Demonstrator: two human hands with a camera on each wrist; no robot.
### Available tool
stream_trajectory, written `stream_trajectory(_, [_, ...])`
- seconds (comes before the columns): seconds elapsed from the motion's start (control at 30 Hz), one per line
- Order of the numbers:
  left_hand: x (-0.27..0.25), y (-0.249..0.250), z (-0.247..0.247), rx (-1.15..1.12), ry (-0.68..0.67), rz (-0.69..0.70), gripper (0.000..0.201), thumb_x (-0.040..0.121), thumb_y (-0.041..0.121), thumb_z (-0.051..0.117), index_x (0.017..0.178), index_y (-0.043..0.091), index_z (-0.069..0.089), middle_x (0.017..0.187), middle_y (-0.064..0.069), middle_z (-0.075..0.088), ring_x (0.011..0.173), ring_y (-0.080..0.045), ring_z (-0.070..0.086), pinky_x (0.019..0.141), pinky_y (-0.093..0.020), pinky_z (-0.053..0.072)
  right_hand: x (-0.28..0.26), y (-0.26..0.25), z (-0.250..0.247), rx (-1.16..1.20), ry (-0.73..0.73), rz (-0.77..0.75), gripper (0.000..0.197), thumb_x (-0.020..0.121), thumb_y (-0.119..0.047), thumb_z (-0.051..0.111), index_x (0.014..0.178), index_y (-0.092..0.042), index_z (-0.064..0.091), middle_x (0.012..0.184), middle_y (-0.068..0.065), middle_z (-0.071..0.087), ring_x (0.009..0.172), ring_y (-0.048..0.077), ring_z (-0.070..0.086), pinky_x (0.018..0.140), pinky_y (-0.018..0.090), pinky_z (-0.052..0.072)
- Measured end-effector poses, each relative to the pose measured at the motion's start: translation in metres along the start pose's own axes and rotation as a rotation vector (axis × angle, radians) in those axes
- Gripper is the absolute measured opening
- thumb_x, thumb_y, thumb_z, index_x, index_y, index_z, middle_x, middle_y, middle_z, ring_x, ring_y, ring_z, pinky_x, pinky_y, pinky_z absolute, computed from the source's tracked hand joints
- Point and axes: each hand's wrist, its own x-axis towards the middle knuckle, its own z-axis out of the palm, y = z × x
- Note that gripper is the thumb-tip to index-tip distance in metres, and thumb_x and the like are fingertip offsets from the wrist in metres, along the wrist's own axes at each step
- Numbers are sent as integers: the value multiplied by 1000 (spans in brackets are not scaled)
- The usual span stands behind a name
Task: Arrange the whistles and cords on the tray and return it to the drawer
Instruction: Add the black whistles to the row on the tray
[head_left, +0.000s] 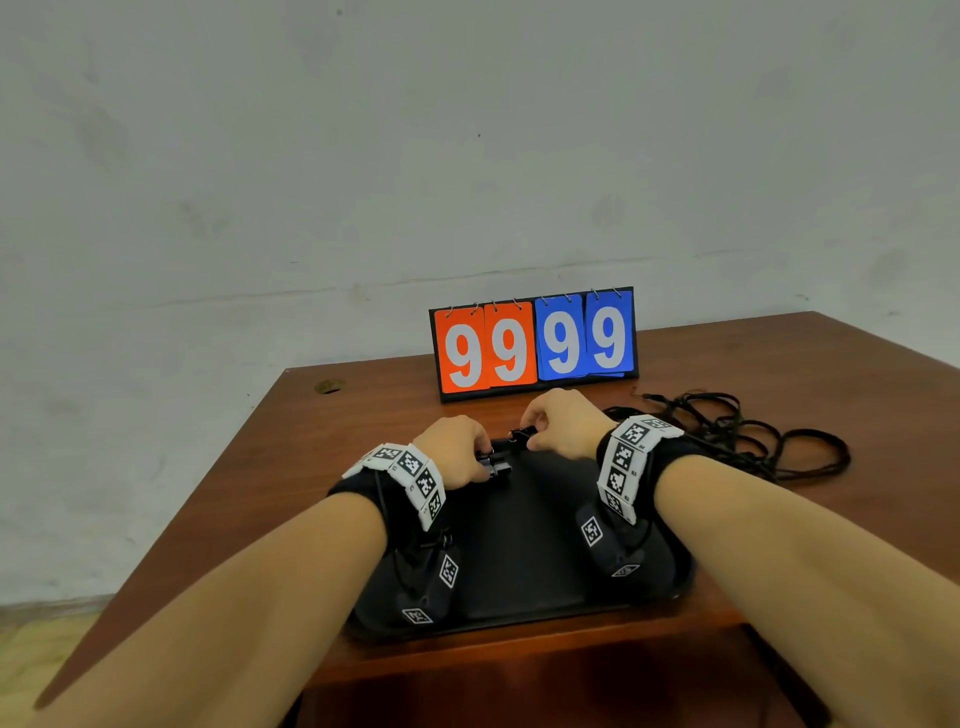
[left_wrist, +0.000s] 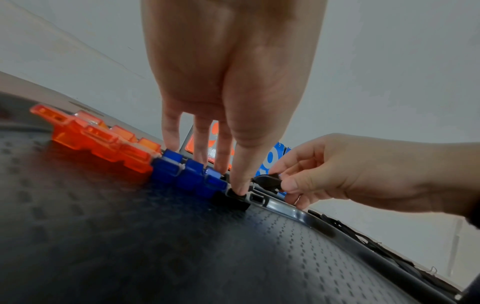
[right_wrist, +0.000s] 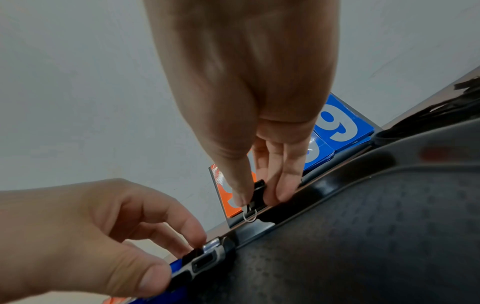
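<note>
A black tray (head_left: 519, 551) lies on the wooden table. Along its far edge runs a row of whistles: orange whistles (left_wrist: 103, 142), blue whistles (left_wrist: 187, 172), then a black whistle (left_wrist: 233, 198). My left hand (head_left: 480, 460) pinches that black whistle (right_wrist: 205, 259) between thumb and curled fingers. Just to its right, my right hand (head_left: 524, 434) pinches another black whistle (right_wrist: 259, 190) with a small wire ring, held slightly above the tray's rim. A tangle of black cords (head_left: 727, 431) lies on the table, right of the tray.
A flip scoreboard (head_left: 535, 343) showing 99 99 stands just behind the tray, close to both hands. The table's (head_left: 322, 467) left edge runs near the tray. A grey wall rises behind.
</note>
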Motion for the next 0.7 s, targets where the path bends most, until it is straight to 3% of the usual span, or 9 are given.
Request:
stream_trajectory(0.3, [8,-5,6,6,-16,-2,43,83,28,76,124,22,64,125,3,63,111,-17,60,99,-37,51,12,-8,12,-11,43,54,35,86,-19,74,120,-14,65,117,3,63,106,19,61,92,28,49])
stream_trajectory(0.53, [8,-4,6,15,-18,-4,43,83,27,76,124,22,64,126,3,62,112,-17,60,99,-37,51,5,-12,11,-29,-17,29,31,78,-21,79,105,-17,66,98,-5,58,89,13,57,76,24,46])
stream_trajectory(0.7, [3,-7,4,-8,-18,-27,44,82,31,76,124,23,63,125,3,62,110,-16,60,98,-38,52,0,-15,10,7,-77,64,27,78,-16,79,101,-13,64,91,2,67,73,17,68,73,29,59])
